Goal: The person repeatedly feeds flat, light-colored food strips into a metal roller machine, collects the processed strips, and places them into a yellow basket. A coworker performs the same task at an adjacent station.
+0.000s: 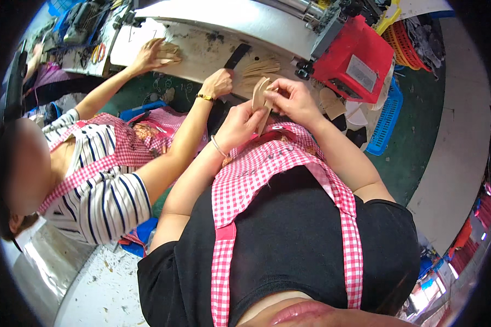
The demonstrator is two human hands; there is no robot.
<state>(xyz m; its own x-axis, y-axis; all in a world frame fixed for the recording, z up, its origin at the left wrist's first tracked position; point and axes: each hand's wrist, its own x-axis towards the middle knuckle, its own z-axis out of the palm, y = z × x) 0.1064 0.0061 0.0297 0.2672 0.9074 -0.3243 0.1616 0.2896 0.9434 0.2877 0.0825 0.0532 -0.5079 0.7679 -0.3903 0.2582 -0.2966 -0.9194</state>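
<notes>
Ideally, both the left hand (239, 124) and right hand (294, 98), pinching the tan leather pieces (261, 97) at upper centre, keep their edges aligned.

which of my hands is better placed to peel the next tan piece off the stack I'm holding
Right, probably. Your right hand already pinches the top edge of the tan pieces with its fingertips, while your left hand grips the stack from below and steadies it. The co-worker's hand works apart on the bench.
</notes>
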